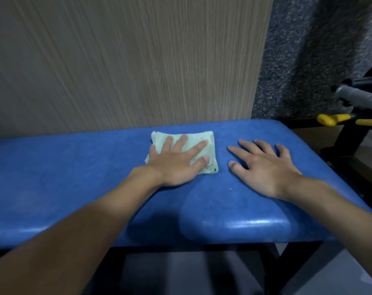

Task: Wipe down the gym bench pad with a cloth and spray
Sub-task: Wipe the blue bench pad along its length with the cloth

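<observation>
While the left hand (176,165) presses the cloth (204,143) flat, fingers spread, wiping is underway; right hand (264,167) braces open on the bench pad (74,177) (no spray bottle visible). Next: sweep toward unwiped areas.

The blue bench pad (74,177) lies flat, shiny along its near edge. A folded pale green cloth (212,150) lies flat near its far edge.

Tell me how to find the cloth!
Look at the long blue bench pad in front of the wood-grain wall. Near its middle, the left hand presses flat on a folded cloth. It is the only pale green thing; the right hand lies on bare pad.
</observation>
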Motion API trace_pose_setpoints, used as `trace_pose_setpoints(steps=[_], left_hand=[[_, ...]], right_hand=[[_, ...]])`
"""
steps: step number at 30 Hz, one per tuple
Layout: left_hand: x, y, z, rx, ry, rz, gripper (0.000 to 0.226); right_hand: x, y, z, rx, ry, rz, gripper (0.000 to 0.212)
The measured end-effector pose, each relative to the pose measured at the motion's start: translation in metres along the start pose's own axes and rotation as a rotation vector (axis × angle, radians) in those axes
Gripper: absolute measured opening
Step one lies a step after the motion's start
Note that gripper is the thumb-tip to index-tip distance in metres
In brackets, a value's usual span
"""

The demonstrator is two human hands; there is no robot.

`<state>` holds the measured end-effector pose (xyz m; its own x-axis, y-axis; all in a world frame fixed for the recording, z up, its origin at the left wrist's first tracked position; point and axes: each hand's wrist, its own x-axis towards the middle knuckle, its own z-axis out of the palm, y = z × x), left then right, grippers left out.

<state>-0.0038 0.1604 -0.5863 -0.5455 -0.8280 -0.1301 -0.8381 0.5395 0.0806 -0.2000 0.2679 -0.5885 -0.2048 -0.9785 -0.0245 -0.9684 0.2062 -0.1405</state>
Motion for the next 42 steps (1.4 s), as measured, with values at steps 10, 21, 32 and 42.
trace_pose_setpoints(steps=[10, 21, 32, 42], left_hand=[[-0.109, 0.015, 0.02, 0.02, 0.051, 0.055, 0.069], [0.031, -0.016, -0.006, -0.005, 0.0, -0.016, 0.054], [0.073, -0.026, -0.018, -0.025, -0.016, -0.077, 0.056], [-0.088, 0.001, 0.015, 0.009, 0.029, 0.055, 0.055]], right_hand=[[0.004, -0.005, -0.012, 0.003, 0.019, -0.014, 0.055], [0.011, -0.007, 0.004, -0.044, -0.007, -0.025, 0.065], [0.008, -0.008, 0.001, -0.018, 0.003, -0.021, 0.065], [0.006, -0.009, -0.002, -0.006, 0.001, -0.016, 0.062]])
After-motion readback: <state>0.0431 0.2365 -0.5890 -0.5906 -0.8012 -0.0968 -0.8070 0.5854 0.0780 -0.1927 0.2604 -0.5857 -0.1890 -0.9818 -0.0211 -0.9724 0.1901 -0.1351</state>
